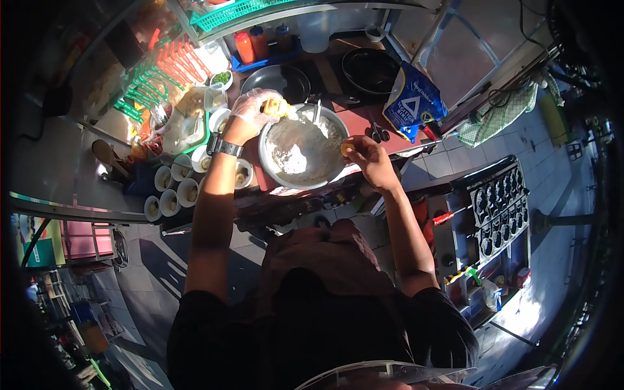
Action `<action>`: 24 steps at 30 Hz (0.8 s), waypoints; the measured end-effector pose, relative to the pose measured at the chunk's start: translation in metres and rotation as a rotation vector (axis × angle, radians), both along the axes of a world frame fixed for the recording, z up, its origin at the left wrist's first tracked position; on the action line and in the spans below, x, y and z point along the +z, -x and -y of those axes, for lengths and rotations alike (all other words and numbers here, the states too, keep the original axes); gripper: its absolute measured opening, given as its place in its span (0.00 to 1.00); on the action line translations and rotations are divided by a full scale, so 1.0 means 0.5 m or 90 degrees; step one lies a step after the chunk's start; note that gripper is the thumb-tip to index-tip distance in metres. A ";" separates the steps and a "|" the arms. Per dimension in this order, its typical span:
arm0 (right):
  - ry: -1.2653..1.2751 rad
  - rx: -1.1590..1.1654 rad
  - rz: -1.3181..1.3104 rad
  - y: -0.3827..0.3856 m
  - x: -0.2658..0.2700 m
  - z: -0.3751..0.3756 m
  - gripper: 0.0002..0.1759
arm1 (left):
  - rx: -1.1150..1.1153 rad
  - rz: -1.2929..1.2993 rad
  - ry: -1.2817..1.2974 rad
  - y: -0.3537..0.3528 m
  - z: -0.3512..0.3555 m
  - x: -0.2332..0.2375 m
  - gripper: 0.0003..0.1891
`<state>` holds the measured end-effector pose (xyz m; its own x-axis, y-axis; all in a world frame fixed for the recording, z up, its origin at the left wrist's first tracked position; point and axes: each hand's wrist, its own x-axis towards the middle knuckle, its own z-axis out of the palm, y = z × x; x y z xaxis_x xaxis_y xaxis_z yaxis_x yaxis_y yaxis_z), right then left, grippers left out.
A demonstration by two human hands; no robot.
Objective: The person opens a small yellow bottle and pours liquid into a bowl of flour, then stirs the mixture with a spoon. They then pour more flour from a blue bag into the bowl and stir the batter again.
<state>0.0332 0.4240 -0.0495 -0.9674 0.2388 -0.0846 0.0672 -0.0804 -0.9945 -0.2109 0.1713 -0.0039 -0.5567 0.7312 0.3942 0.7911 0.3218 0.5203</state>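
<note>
A wide metal bowl [300,184] stands on the counter in front of me, with white powder [291,160] heaped inside. The handle of a utensil [317,114] sticks up at its far rim. Over the bowl's far left edge, my left hand [252,109], in a clear plastic glove, is closed around a yellow lumpy piece [276,107] whose kind I cannot make out. At the right rim, my bare right hand [369,159] pinches a small orange-yellow piece [346,149], too small to name.
Several white cups [170,203] crowd the left side. Behind the bowl sit two dark pans [276,81] [370,70] and sauce bottles [244,47]. A blue flour bag [414,103] and scissors [377,132] lie right. A moulded griddle [499,208] stands lower right.
</note>
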 end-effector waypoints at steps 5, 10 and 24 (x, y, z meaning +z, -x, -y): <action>-0.014 0.021 -0.001 0.010 0.010 0.014 0.15 | 0.011 0.027 -0.017 -0.001 0.042 0.001 0.21; -0.019 0.015 -0.017 0.002 0.005 0.008 0.15 | 0.010 0.111 -0.027 -0.057 0.101 0.026 0.19; -0.005 0.006 -0.032 -0.018 -0.006 -0.011 0.15 | -0.089 0.068 -0.014 -0.141 0.008 0.012 0.22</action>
<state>0.0423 0.4294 -0.0526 -0.9724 0.2307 -0.0342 0.0179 -0.0724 -0.9972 -0.1403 0.1675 0.0020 -0.4900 0.7964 0.3544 0.7669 0.2006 0.6096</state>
